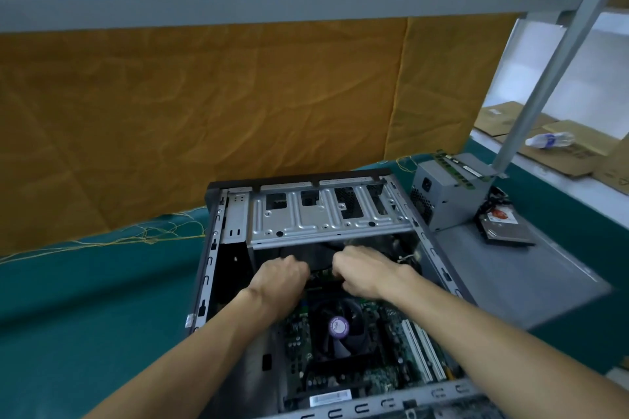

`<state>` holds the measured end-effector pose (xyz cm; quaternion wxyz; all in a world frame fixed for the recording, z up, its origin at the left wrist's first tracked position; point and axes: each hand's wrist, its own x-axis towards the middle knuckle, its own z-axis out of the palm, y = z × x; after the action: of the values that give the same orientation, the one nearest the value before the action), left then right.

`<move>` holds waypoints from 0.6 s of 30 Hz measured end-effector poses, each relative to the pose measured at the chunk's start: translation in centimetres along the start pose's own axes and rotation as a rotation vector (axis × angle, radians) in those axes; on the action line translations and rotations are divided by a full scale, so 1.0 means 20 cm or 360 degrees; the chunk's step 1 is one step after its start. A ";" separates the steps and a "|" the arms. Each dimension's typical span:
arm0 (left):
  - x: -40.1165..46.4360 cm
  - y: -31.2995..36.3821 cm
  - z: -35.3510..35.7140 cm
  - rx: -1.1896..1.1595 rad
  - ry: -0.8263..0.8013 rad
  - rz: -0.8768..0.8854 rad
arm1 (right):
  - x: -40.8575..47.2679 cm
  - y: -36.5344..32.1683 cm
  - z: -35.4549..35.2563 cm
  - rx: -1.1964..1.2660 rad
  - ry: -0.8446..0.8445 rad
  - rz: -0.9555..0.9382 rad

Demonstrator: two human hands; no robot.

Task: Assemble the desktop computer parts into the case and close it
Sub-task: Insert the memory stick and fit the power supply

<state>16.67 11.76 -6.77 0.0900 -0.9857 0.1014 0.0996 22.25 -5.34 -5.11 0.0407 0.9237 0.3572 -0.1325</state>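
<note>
- Nearest to me, below both my hands, the motherboard [384,343] lies flat in the open case [211,248], with the round black cooler fan [337,326] and its purple centre sticker just under my wrists.
- My left hand [282,277] is curled, knuckles up, over the far edge of the board; its fingertips are hidden, so I cannot tell what it grips, if anything.
- My right hand [360,274] is curled the same way, just beside the left; a thin dark strip shows in the gap between the two, too blurred for me to name, and I cannot tell whether the fingers hold it.
- Beyond my hands, the silver drive cage [323,214] spans the far end of the case.
- The case lies on its side on the counter [85,299], which is covered in green cloth, with loose yellow threads well off to the left of my left hand.
- To the right of my right hand, a flat grey panel [531,279] lies beside the case.
- On the panel's far end stands the grey power supply [446,190], with green memory sticks [456,168] lying on top of it.
- Just right of the power supply, a hard drive [507,226] lies flat on the panel, dark cables near it.
- Further right, past the counter, a plastic bottle [549,139] lies on flattened cardboard.
</note>
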 end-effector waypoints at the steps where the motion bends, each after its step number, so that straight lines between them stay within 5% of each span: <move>1: 0.00 0.00 0.00 0.0018 0.0028 0.0005 | 0.00 0.01 -0.01 0.0024 0.0003 0.0011; 18: 0.05 0.02 -0.02 0.0165 0.0065 0.0056 | 0.00 0.00 -0.05 0.0118 -0.0065 0.0073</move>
<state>17.61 11.03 -6.75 0.1371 -0.9796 0.1257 0.0756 22.54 -5.17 -4.26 0.0166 0.9296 0.3299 -0.1635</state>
